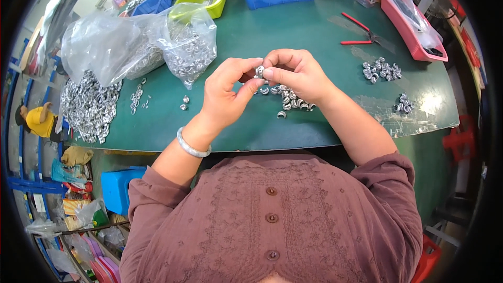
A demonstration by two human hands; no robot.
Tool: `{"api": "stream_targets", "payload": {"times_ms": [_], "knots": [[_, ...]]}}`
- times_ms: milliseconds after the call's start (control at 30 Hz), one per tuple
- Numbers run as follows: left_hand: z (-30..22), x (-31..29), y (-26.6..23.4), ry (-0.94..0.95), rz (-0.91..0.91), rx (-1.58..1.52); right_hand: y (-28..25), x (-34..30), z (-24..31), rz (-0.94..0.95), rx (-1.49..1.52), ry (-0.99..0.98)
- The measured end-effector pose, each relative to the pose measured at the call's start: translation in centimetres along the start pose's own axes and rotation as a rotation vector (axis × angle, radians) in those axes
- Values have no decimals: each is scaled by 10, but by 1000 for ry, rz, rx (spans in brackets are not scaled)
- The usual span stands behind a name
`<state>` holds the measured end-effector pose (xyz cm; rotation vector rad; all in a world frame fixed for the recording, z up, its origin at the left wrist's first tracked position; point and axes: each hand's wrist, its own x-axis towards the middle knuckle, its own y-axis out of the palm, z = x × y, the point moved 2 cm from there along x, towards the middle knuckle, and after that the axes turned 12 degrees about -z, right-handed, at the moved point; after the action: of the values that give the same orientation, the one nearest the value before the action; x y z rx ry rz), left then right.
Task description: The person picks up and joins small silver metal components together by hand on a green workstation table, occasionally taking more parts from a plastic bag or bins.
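Left, a heap of silver pieces (90, 109) on the green bench (160, 120), whose near edge passes beneath the forearms. Centre, the left hand (221, 88), thumb and forefinger nearly closed about a small silver piece (260, 72); its long axis appears to run near to far. The right hand (303, 76) pinches it from the right, above loose curved pieces (291, 99). Far right, well apart, red-handled pliers (369, 36).
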<state>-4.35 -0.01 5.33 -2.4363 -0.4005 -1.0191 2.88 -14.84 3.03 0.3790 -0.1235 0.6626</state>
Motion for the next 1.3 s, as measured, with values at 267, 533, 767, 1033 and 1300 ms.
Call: {"api": "stream_targets", "payload": {"times_ms": [267, 533, 767, 1033, 1300], "knots": [[18, -7, 12, -361, -15, -318, -5, 2, 2, -75, -48, 58], [24, -16, 9, -725, 6, -564, 4, 0, 10, -18, -399, -317], [18, -19, 6, -746, 22, -551, 4, -1, 5, -15, -261, -166], [0, -18, 2, -987, 24, -584, 5, -2, 1, 16, -261, -105], [-3, -20, -2, -1080, 19, -619, 4, 0, -3, 51, -261, -151]]}}
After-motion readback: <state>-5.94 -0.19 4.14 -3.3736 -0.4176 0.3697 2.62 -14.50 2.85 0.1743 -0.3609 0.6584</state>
